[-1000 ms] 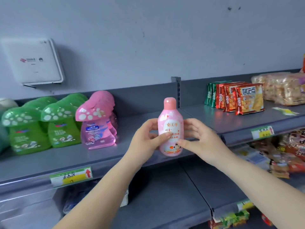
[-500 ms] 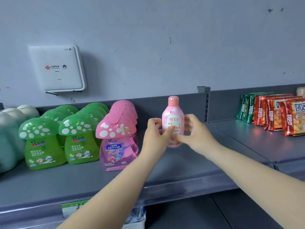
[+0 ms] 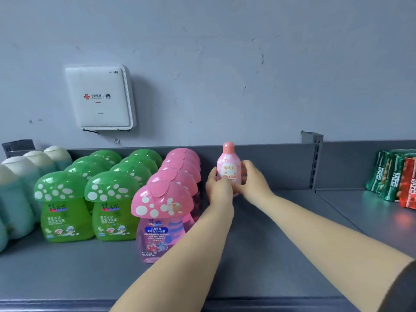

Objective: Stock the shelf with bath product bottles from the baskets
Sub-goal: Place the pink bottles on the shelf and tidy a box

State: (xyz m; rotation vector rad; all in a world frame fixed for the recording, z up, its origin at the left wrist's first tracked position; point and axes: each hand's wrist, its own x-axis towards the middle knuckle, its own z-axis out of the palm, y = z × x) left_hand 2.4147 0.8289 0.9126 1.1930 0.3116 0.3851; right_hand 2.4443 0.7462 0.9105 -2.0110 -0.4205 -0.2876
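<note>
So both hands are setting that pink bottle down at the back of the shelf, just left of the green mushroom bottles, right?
Not quite. In the head view, both hands, left hand and right hand, do hold the pink bottle at the back of the shelf, but it stands just right of the pink mushroom bottles, not left of the green ones.

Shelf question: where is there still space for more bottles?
Bare shelf lies between the pink mushroom bottles and the divider post, in front of the small pink bottle both hands hold. Left of that is crowded: green mushroom bottles, then teal bottles.
</note>
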